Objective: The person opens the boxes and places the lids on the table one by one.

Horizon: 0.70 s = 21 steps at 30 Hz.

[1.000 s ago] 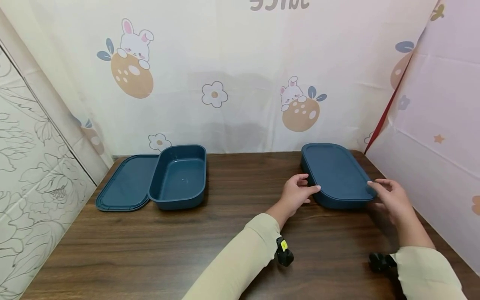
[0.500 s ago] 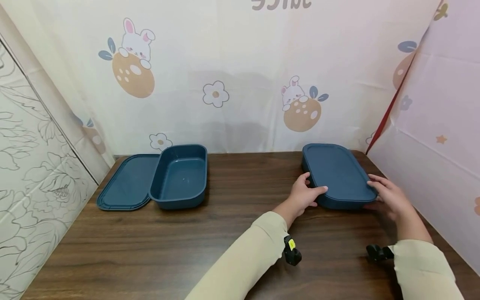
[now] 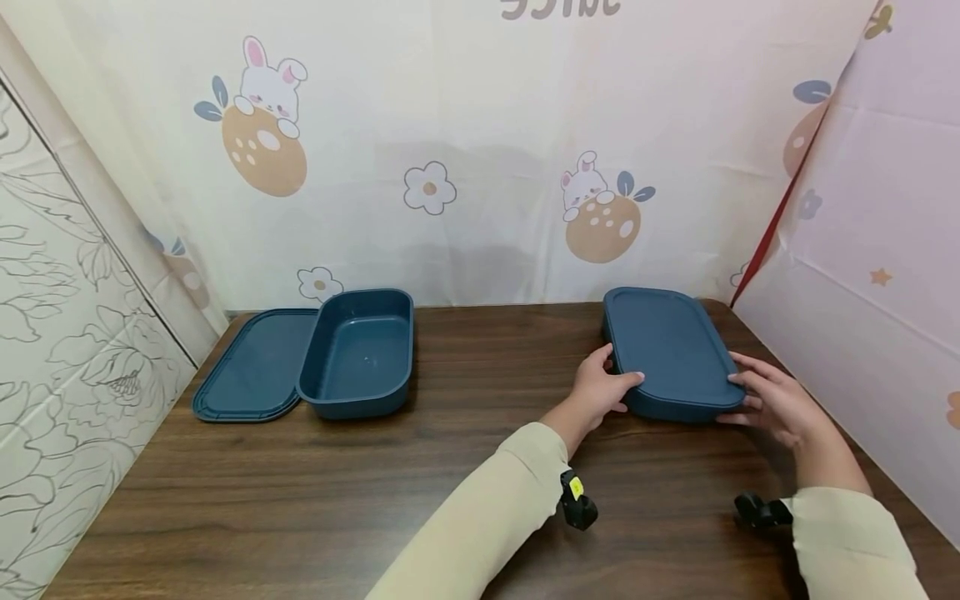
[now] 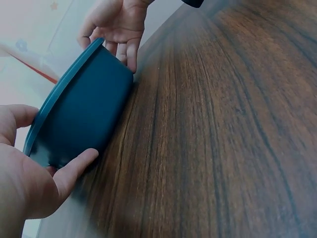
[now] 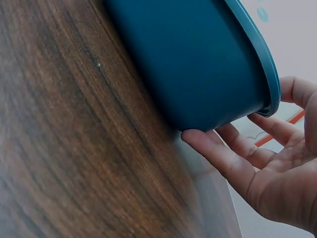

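- From my end, I see a pale printed curtain [image 3: 480, 100] behind a dark wood-grain counter [image 3: 315, 500]; clock directions take the wearer as the dial's centre, twelve straight ahead.
- The left hand [image 3: 596, 390] grips the near-left corner of a covered blue container [image 3: 671, 354], thumb over the rim, fingers against the side wall.
- The right hand [image 3: 780, 404] holds its near-right corner, thumb at the rim, the other fingers fanned along the wall.
- That container lies at one o'clock. I can't tell whether its base rests fully on the counter.
- Its lid [image 3: 663, 337] is on and looks level; whether every edge is snapped down, my views don't settle.
- At eleven o'clock stands an uncovered container [image 3: 360, 350], its inner floor showing.
- At ten o'clock a loose lid [image 3: 255, 367] lies flat, meeting that container's left side.
- So I count one container covered, one uncovered. With both hands on the covered one, I judge its handling unfinished; how much is left, I can't say.
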Motion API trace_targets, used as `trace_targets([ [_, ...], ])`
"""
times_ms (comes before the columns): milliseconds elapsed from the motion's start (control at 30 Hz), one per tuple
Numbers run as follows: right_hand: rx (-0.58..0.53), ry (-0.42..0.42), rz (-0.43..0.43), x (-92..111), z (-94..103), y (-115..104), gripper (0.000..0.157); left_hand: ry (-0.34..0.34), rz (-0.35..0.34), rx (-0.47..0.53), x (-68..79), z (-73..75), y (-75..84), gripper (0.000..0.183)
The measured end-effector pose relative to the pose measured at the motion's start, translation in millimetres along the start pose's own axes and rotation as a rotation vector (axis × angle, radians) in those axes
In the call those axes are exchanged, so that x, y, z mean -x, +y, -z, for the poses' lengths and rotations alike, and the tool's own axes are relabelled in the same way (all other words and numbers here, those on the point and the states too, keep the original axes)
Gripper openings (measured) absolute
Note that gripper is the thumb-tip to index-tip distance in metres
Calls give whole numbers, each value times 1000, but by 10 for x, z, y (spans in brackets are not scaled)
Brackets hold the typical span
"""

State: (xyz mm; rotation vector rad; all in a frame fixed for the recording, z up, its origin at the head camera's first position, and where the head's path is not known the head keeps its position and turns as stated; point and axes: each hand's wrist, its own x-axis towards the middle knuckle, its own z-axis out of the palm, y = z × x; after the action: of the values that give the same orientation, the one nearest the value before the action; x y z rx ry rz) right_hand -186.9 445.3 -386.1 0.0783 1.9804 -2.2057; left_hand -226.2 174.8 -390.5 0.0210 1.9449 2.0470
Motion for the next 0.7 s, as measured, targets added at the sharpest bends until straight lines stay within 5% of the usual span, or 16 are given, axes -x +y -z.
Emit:
trace_targets([
  [700, -39, -64, 86, 107, -107, 2, 38, -17, -28, 125, 113, 101, -54, 66],
])
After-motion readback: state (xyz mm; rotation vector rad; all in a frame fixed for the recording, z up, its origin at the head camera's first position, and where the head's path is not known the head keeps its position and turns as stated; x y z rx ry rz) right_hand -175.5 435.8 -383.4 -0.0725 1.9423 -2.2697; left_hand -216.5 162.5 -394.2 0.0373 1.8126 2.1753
